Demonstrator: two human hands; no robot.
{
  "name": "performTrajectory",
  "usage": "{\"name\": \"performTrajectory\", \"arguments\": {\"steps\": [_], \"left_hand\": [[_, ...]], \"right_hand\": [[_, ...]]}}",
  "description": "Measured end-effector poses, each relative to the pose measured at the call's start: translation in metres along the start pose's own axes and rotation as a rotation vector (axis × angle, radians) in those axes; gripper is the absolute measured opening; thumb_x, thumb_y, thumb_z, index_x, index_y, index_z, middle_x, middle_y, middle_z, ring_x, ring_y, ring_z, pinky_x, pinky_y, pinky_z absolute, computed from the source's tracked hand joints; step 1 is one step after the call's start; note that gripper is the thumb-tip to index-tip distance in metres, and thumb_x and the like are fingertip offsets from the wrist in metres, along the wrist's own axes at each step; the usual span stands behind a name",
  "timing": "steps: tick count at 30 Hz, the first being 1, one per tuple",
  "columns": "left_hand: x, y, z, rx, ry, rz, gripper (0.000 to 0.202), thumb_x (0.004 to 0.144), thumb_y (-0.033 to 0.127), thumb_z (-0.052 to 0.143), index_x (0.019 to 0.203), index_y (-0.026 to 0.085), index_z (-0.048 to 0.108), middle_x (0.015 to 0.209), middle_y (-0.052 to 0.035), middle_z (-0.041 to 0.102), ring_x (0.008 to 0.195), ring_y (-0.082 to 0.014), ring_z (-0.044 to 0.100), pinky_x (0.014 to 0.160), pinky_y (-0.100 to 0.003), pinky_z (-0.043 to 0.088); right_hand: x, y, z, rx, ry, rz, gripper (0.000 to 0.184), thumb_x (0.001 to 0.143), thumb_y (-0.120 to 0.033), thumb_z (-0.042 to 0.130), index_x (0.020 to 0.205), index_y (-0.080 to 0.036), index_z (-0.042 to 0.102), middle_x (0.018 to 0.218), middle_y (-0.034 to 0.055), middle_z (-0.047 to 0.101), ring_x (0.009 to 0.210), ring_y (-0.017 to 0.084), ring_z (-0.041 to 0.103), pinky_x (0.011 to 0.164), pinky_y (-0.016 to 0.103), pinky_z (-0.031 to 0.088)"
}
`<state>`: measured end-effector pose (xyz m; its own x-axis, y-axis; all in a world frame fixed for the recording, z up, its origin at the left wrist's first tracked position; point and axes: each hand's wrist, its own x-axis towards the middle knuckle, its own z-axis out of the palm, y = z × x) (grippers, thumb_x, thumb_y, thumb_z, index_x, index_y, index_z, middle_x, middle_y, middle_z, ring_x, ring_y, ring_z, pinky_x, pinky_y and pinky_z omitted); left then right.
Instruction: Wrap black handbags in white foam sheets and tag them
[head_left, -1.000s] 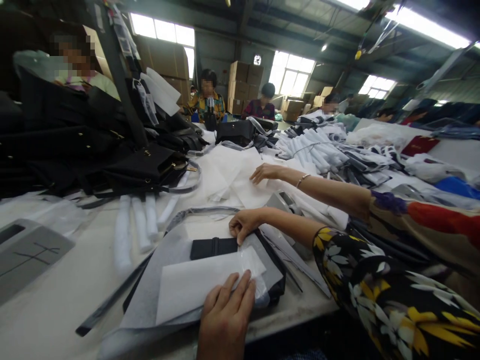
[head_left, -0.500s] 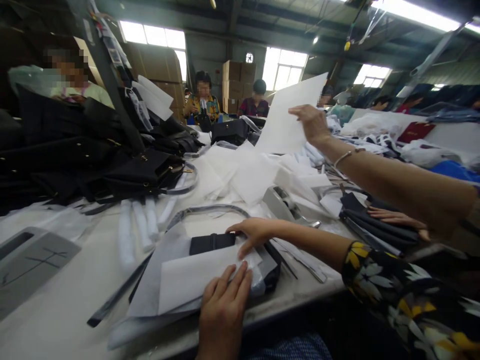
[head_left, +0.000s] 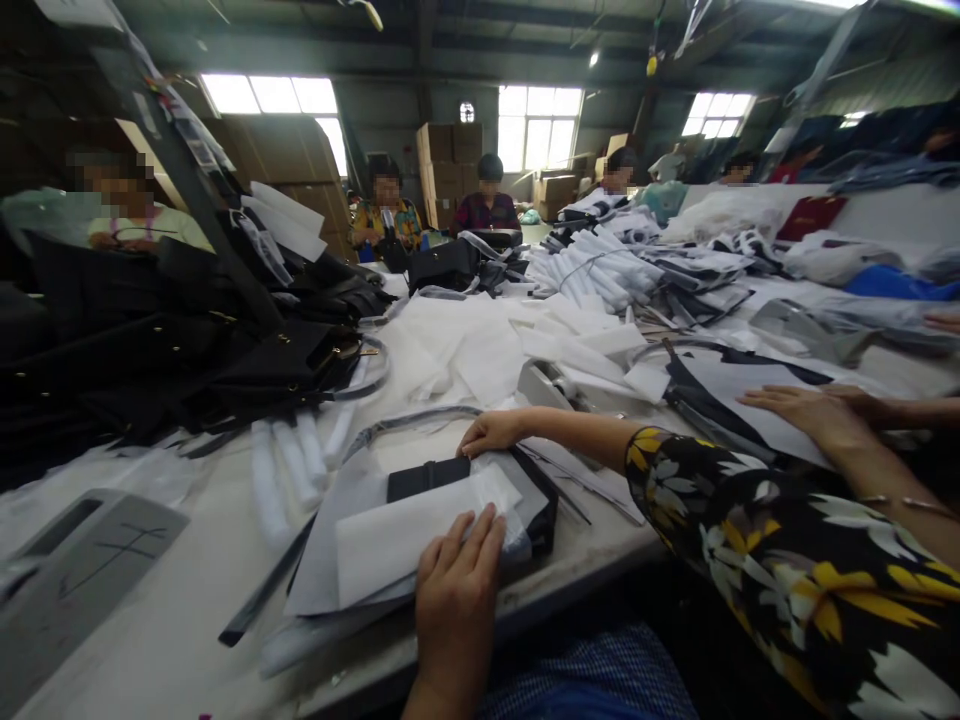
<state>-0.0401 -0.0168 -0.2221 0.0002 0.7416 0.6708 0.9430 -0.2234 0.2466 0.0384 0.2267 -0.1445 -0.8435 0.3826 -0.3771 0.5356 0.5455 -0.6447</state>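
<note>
A flat black bag (head_left: 541,505) lies on the table in front of me, partly wrapped in grey-white sheets. My left hand (head_left: 457,590) rests flat, fingers stretched, on a white sheet (head_left: 390,540) and crinkled clear plastic over the bag. My right hand (head_left: 491,432), on a floral-sleeved arm, is curled at the bag's far edge. It pinches the white wrapping just above a black flap (head_left: 427,478). A wrapped strap (head_left: 409,420) loops behind the bag.
A co-worker's hand (head_left: 806,412) presses a white sheet onto another black bag at the right. Black handbags (head_left: 285,365) are piled at the left, white rolls (head_left: 296,465) and loose sheets lie mid-table, and a grey moulded tray (head_left: 90,560) sits near left. Several people sit at the far end.
The co-worker's arm lifted a white sheet from the pile and has laid it down at the right. My right hand went from flat to curled at the bag's far edge.
</note>
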Motion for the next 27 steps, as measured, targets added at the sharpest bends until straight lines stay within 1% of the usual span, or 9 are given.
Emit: {"name": "performTrajectory", "arguments": {"steps": [3, 6, 9, 12, 15, 18, 20, 23, 27], "left_hand": [[0.003, 0.001, -0.002, 0.015, -0.006, 0.014, 0.039, 0.096, 0.009, 0.044, 0.122, 0.028, 0.066, 0.126, 0.001, 0.069, 0.114, -0.0241, 0.063, 0.089, -0.04, 0.042], [0.009, 0.001, -0.011, 0.028, -0.046, 0.048, 0.032, 0.096, 0.012, 0.049, 0.12, 0.024, 0.066, 0.124, -0.0028, 0.07, 0.114, -0.0243, 0.063, 0.089, -0.04, 0.045], [0.014, -0.003, -0.024, 0.03, -0.118, 0.14, 0.027, 0.099, 0.019, 0.049, 0.12, 0.019, 0.066, 0.126, -0.0071, 0.068, 0.118, -0.0232, 0.062, 0.091, -0.039, 0.049], [0.013, -0.015, -0.045, 0.076, -0.208, 0.339, 0.033, 0.102, 0.018, 0.042, 0.129, 0.015, 0.06, 0.134, -0.008, 0.064, 0.123, -0.0209, 0.059, 0.099, -0.038, 0.049], [0.012, -0.035, -0.078, 0.179, -0.287, 0.517, 0.038, 0.102, 0.013, 0.039, 0.136, 0.014, 0.054, 0.139, -0.0065, 0.059, 0.129, -0.0213, 0.054, 0.109, -0.042, 0.044], [0.019, -0.058, -0.114, 0.297, -0.347, 0.542, 0.043, 0.1, 0.009, 0.042, 0.142, 0.013, 0.047, 0.145, -0.0087, 0.054, 0.135, -0.0245, 0.049, 0.113, -0.047, 0.04], [0.026, -0.074, -0.131, 0.355, -0.392, 0.52, 0.045, 0.1, 0.01, 0.043, 0.145, 0.014, 0.045, 0.146, -0.0111, 0.051, 0.136, -0.0267, 0.047, 0.113, -0.05, 0.04], [0.029, -0.095, -0.135, 0.356, -0.445, 0.476, 0.04, 0.102, 0.018, 0.042, 0.141, 0.015, 0.05, 0.141, -0.0117, 0.057, 0.131, -0.0263, 0.053, 0.11, -0.049, 0.044], [0.01, -0.108, -0.117, 0.289, -0.442, 0.376, 0.037, 0.103, 0.021, 0.039, 0.135, 0.012, 0.055, 0.135, -0.0121, 0.062, 0.125, -0.0234, 0.059, 0.105, -0.042, 0.051]], "right_hand": [[-0.033, -0.024, 0.016, -0.1, 0.216, -0.01, 0.036, 0.096, -0.034, 0.058, 0.123, -0.014, 0.069, 0.12, 0.0143, 0.07, 0.118, 0.03, 0.061, 0.103, 0.039, 0.042], [-0.073, -0.043, 0.052, -0.223, 0.385, -0.127, 0.043, 0.096, -0.045, 0.056, 0.129, -0.018, 0.066, 0.128, 0.0157, 0.066, 0.122, 0.034, 0.058, 0.106, 0.046, 0.04], [-0.1, -0.043, 0.091, -0.333, 0.473, -0.274, 0.046, 0.096, -0.046, 0.055, 0.132, -0.018, 0.063, 0.134, 0.0152, 0.062, 0.127, 0.032, 0.056, 0.111, 0.048, 0.039], [-0.109, -0.033, 0.116, -0.383, 0.513, -0.304, 0.057, 0.096, -0.049, 0.055, 0.142, -0.016, 0.053, 0.148, 0.015, 0.049, 0.139, 0.031, 0.043, 0.118, 0.05, 0.031], [-0.108, -0.025, 0.122, -0.437, 0.525, -0.314, 0.066, 0.094, -0.054, 0.056, 0.146, -0.014, 0.048, 0.151, 0.0162, 0.044, 0.142, 0.032, 0.039, 0.119, 0.052, 0.028], [-0.107, -0.022, 0.123, -0.446, 0.554, -0.33, 0.069, 0.093, -0.058, 0.056, 0.147, -0.016, 0.047, 0.151, 0.0155, 0.044, 0.141, 0.032, 0.04, 0.12, 0.053, 0.027], [-0.106, -0.021, 0.124, -0.446, 0.568, -0.342, 0.069, 0.093, -0.058, 0.056, 0.148, -0.017, 0.046, 0.151, 0.0147, 0.045, 0.142, 0.031, 0.04, 0.12, 0.053, 0.026], [-0.104, -0.021, 0.124, -0.47, 0.575, -0.346, 0.068, 0.094, -0.057, 0.055, 0.148, -0.017, 0.045, 0.151, 0.0147, 0.045, 0.142, 0.031, 0.039, 0.121, 0.053, 0.024], [-0.107, -0.024, 0.125, -0.506, 0.61, -0.346, 0.063, 0.094, -0.054, 0.056, 0.144, -0.015, 0.049, 0.148, 0.0167, 0.048, 0.141, 0.034, 0.04, 0.12, 0.06, 0.019]]}}
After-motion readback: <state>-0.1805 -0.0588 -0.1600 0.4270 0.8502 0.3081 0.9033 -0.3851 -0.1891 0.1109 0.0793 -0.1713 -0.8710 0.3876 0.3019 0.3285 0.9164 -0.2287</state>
